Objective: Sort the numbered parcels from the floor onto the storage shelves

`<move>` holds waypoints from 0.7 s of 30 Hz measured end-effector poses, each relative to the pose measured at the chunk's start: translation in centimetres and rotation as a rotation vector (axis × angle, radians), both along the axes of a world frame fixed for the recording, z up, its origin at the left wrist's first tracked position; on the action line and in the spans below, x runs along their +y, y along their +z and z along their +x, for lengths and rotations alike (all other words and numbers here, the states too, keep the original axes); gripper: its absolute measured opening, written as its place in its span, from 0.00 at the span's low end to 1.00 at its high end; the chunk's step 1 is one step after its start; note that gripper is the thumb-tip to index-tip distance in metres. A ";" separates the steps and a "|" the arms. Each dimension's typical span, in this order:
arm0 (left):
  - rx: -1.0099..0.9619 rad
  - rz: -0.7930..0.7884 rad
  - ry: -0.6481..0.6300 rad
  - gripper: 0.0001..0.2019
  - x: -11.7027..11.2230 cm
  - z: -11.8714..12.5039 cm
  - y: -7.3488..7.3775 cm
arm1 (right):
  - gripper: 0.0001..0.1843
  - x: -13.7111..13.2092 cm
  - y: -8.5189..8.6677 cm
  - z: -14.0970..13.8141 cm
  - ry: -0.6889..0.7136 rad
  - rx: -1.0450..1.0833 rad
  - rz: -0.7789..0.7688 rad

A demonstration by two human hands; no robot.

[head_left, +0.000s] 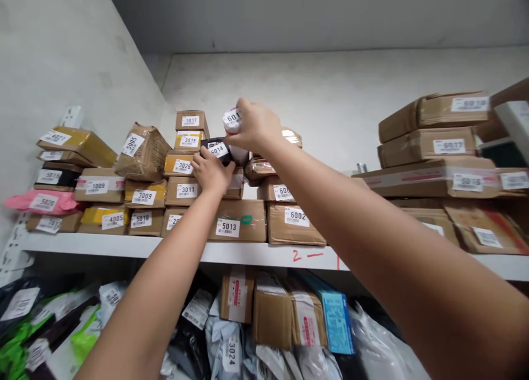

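Both my arms reach up to the top shelf (256, 254) stacked with labelled cardboard parcels. My left hand (212, 172) is closed on a small black parcel (217, 148) labelled 5014, which lies on the brown boxes in the middle stack. Just above it, my right hand (255, 127) grips a small white parcel (231, 119) with a numbered label and holds it over the black one. Box 5013 (237, 221) and box 6002 (294, 224) stand below on the shelf.
More numbered boxes fill the shelf at left, among them a pink bag (41, 202). A pile of large flat boxes (438, 148) sits at right. The lower shelf holds plastic mailers and small boxes (273, 314). White walls close the left and back.
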State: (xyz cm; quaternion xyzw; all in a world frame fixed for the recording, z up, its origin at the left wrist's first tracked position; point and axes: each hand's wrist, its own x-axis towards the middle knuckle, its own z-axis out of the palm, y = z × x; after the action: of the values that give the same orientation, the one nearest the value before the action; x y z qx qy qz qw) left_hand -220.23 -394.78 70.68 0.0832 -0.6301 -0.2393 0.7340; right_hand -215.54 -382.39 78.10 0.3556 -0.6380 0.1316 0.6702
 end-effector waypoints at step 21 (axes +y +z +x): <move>0.217 0.035 0.382 0.23 -12.9 4.0 -4.9 | 0.36 3.2 -3.1 -1.4 -0.018 -0.056 0.020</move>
State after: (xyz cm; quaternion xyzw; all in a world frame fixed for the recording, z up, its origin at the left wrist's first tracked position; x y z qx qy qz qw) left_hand -216.20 -407.70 65.83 0.1875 -0.5162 -0.1145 0.8278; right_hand -216.92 -379.15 74.96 0.3528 -0.6611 0.1290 0.6495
